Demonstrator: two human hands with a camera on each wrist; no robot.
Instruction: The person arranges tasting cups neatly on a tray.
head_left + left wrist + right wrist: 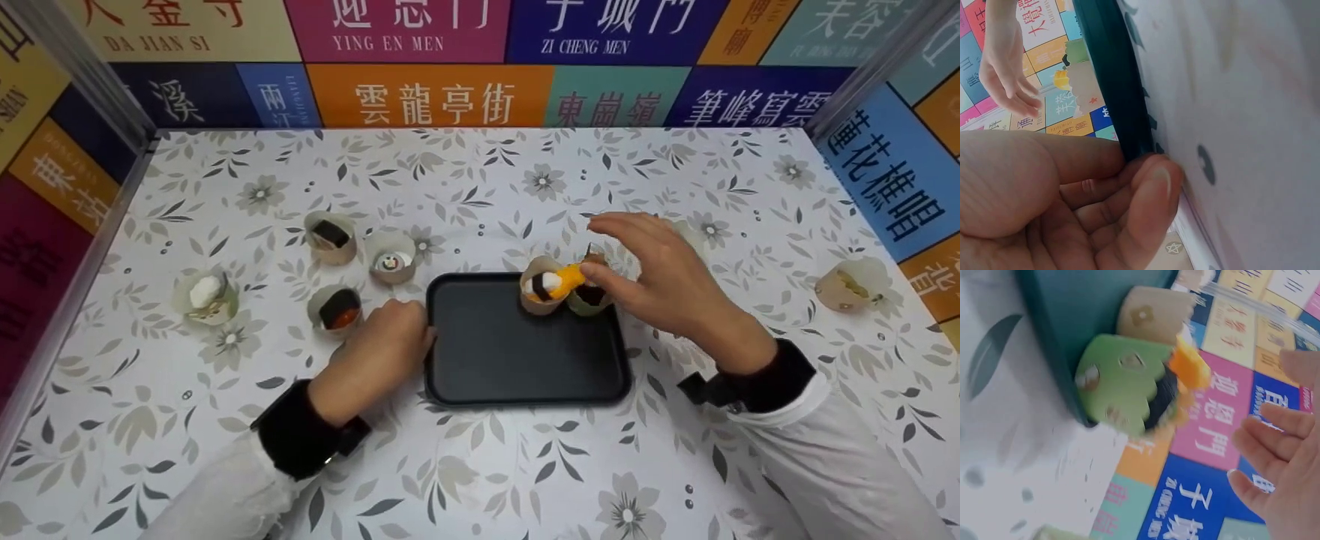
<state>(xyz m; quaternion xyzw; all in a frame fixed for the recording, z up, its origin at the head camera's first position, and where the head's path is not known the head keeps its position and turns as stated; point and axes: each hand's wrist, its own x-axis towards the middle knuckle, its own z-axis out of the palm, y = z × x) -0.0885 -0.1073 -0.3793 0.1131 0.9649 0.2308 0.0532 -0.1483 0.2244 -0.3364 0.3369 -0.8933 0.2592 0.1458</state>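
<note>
My left hand (386,349) grips the left rim of a black rectangular tray (517,360). In the left wrist view, the thumb and curled fingers (1157,188) pinch the tray's edge. Two paper cups stand side by side at the tray's back right corner. One is a beige cup (541,306) with a white, black-banded piece on top. The other, a green cup (1120,382), has a dark filling and an orange-yellow piece at its mouth. Just right of these cups hovers my right hand (667,277), fingers spread and holding nothing; it partly covers the green cup in the head view.
Left of the tray stand several filled cups: one with a dark slab (330,244), a pale cup (391,259), a dark-and-red one (336,315) and a white-topped cup (210,300). Another cup (844,289) stands far right. Printed panels (427,94) border the flower-patterned table (480,465).
</note>
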